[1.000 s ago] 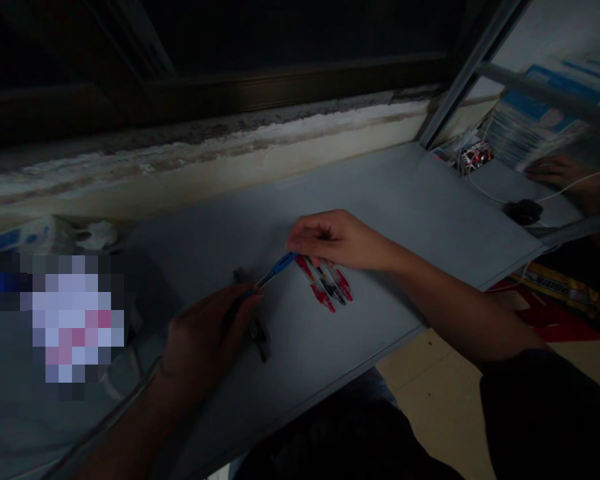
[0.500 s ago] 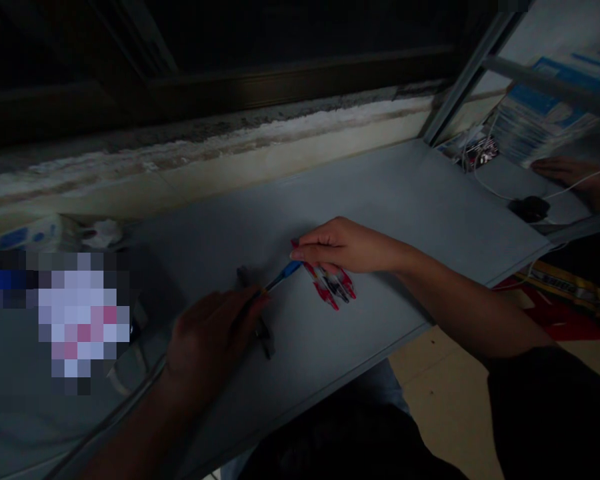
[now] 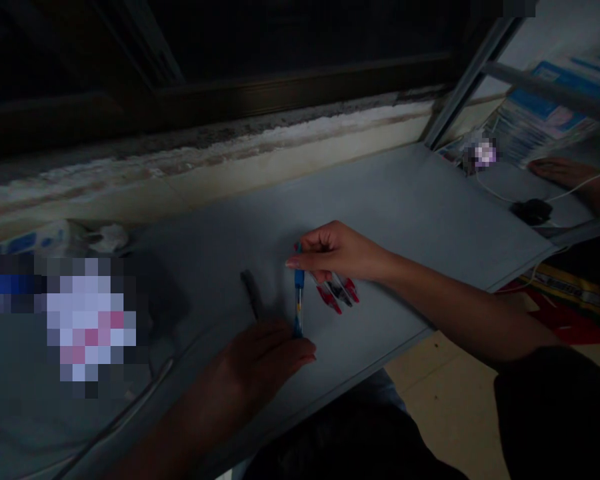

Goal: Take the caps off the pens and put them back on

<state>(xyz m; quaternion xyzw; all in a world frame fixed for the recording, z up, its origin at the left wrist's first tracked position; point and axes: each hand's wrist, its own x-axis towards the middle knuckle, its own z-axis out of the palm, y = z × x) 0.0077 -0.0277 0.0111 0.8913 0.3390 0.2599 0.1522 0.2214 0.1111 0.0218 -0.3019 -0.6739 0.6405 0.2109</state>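
Note:
A blue pen (image 3: pixel 299 283) with a clear barrel stands nearly upright in the picture between my two hands. My right hand (image 3: pixel 337 250) is closed on its upper blue end, thumb in front. Around the lower end, my left hand (image 3: pixel 263 363) is closed with thumb and fingers, hiding the tip. Several red and black pens (image 3: pixel 337 295) lie side by side on the table just below my right hand, their far ends covered by it. A single dark pen (image 3: pixel 251 292) lies to the left, partly hidden by my left hand.
The grey table (image 3: pixel 380 200) runs along a tiled wall under a dark window. At the right, beyond a metal post (image 3: pixel 473 83), another person's hand (image 3: pixel 555 170) rests near a stack of packets (image 3: pixel 550 113) and a black plug (image 3: pixel 530 210) with white cable. Left are a tissue pack (image 3: pixel 53 237) and blurred items.
My left hand has moved right and toward me. The blue pen has swung from a slant to nearly upright in the picture, still between both hands. My right hand has barely moved.

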